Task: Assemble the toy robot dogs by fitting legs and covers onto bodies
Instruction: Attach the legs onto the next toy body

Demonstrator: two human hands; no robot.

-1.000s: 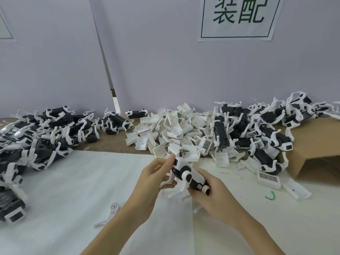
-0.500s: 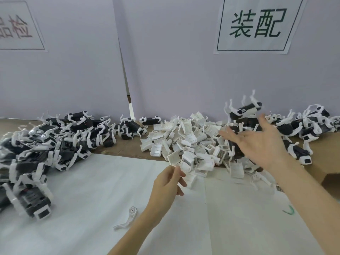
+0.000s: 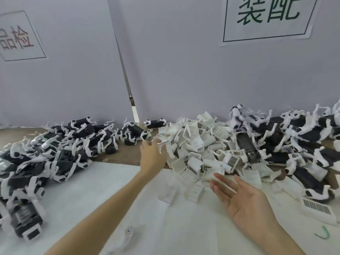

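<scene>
1. Head view, left hand (image 3: 153, 155): extended forward with fingers spread and relaxed, gripping nothing; its blurred fingertips reached the near left edge of the pile of white covers (image 3: 198, 144). Whether they touched a cover could not be told.
2. Head view, right hand (image 3: 244, 198): open, palm up, fingers straight, holding nothing; it hovered just in front of the cover pile, with loose covers immediately beyond its fingertips.
3. Head view, task parts: a heap of black-and-white dog bodies with legs (image 3: 55, 150) lay well to the left of the left hand; a second heap (image 3: 287, 137) lay beyond and to the right of the right hand. A single white leg (image 3: 127, 236) lay on the white sheet (image 3: 88, 190) covering the worktop, below the left forearm.
4. Head view, surroundings: a barcoded white piece (image 3: 318, 210) and a green clip (image 3: 322, 234) lay right of the right hand.
</scene>
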